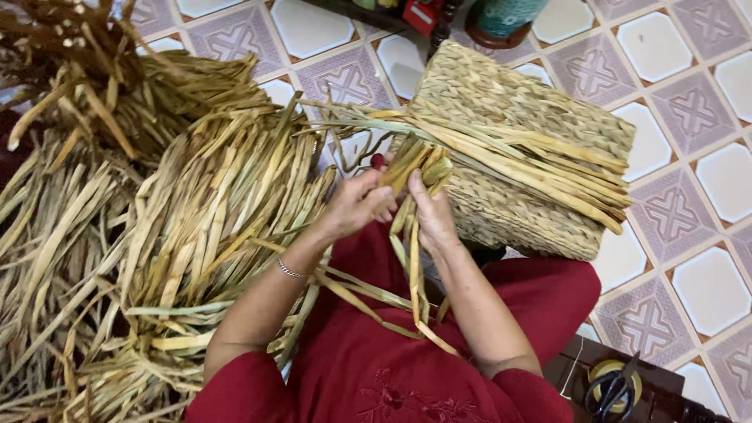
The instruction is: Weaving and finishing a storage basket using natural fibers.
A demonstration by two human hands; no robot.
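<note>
Between left hand (356, 205) and right hand (431, 213): dried reed strands (419, 166), both gripping, apparently against woven basket (509, 141).

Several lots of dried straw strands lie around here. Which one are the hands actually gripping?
The small bunch at the woven basket's near edge, pinched between left hand and right hand. The big heap on the floor lies untouched.

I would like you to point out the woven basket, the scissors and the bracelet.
woven basket (509, 102), head view, on its plaited side.
scissors (612, 388), head view, on the dark handles.
bracelet (288, 270), head view, on the chain across the left wrist.
</note>
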